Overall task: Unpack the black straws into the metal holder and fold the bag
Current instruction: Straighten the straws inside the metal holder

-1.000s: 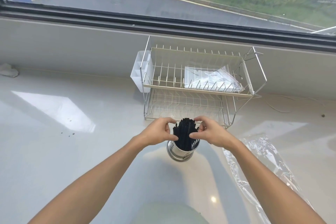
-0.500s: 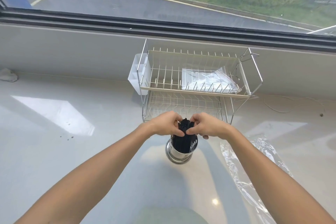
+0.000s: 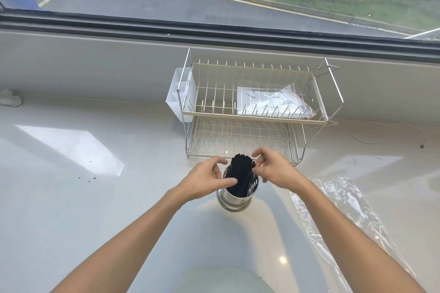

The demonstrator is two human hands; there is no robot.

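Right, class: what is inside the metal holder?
A bundle of black straws stands in the metal holder, tops above the rim. Their lower ends and the holder's bottom are hidden by its wall.

We count one metal holder (image 3: 238, 194), one straw bundle (image 3: 241, 169), one clear bag (image 3: 338, 202), one two-tier rack (image 3: 257, 111), two hands.
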